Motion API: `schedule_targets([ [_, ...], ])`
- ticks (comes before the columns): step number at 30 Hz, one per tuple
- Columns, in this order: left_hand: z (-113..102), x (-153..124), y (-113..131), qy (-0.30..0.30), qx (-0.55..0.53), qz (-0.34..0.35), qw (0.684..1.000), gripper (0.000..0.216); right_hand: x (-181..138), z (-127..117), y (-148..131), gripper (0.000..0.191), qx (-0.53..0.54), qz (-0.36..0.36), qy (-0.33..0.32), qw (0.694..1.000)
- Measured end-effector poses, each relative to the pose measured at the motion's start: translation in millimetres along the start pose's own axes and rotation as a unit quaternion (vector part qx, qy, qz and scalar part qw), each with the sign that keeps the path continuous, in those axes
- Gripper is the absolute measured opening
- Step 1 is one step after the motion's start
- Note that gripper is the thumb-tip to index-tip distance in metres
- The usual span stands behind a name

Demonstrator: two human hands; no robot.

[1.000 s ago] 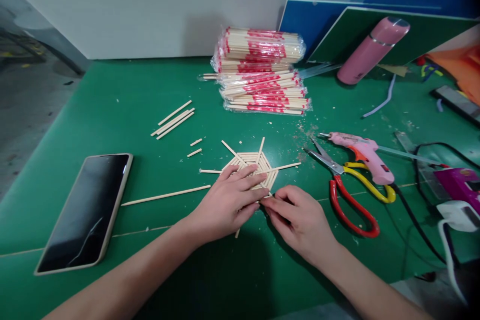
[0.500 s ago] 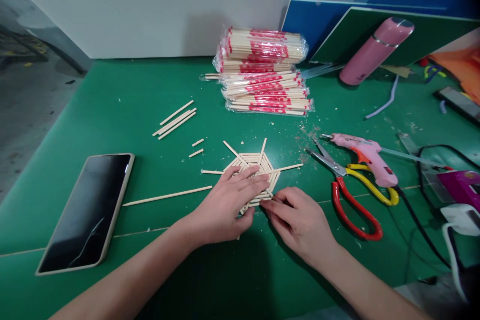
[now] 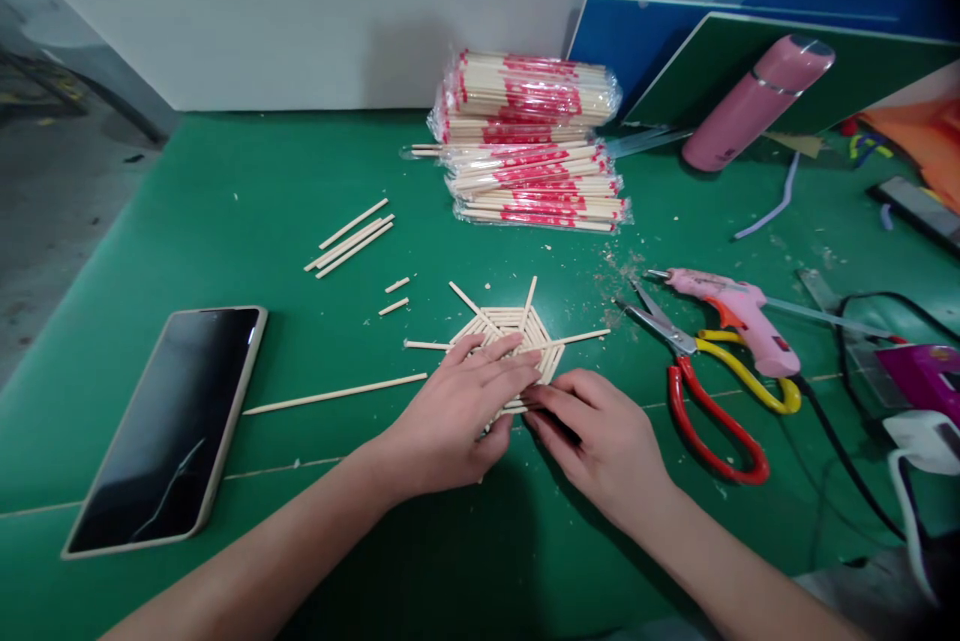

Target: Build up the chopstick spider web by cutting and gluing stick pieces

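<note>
The left hand (image 3: 461, 411) lies flat, fingers extended and slightly spread, on top of a web-shaped lattice of thin wooden sticks (image 3: 537, 333), which rests on the green tabletop (image 3: 262, 171) and has spoke ends jutting past its rings; the right hand (image 3: 600, 426) has its fingers bent together at the lattice's near right edge, but I cannot tell whether they grip a stick there; a long loose stick (image 3: 335, 394) lies between the left hand and a smartphone (image 3: 169, 421); beyond it are 2 short offcuts (image 3: 394, 306) and a group of longer cut sticks (image 3: 352, 246); right of the lattice lie scissors (image 3: 684, 343), blades parted, with 1 red and 1 yellow handle, just beside a pink glue gun (image 3: 739, 311); plastic-wrapped chopstick packs (image 3: 536, 141) are stacked behind.
</note>
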State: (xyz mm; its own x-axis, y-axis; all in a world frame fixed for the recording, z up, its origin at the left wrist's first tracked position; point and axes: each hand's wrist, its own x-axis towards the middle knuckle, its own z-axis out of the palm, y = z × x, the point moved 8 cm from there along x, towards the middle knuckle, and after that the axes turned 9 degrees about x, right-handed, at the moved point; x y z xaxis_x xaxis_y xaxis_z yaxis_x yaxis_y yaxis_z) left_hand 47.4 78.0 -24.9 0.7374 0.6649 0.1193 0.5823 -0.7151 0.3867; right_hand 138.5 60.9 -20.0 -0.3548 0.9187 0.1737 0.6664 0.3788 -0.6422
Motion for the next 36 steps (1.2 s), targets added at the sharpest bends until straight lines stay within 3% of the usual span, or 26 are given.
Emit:
schedule_targets([
  [23,0.8,-2.5,1.4,0.008,-0.003,0.015,1.000,0.049,0.0,2.4,3.1,0.020,-0.003,0.021,0.000,1.000],
  [32,5.2,1.9,1.1,-0.041,0.025,0.002,0.999,0.047,-6.9,-11.4,16.8,0.012,0.104,0.052,0.056,0.992],
  [36,8.6,1.7,2.4,-0.073,0.050,0.010,0.996,0.045,-14.0,-18.6,20.2,0.013,0.083,0.037,0.068,0.994],
])
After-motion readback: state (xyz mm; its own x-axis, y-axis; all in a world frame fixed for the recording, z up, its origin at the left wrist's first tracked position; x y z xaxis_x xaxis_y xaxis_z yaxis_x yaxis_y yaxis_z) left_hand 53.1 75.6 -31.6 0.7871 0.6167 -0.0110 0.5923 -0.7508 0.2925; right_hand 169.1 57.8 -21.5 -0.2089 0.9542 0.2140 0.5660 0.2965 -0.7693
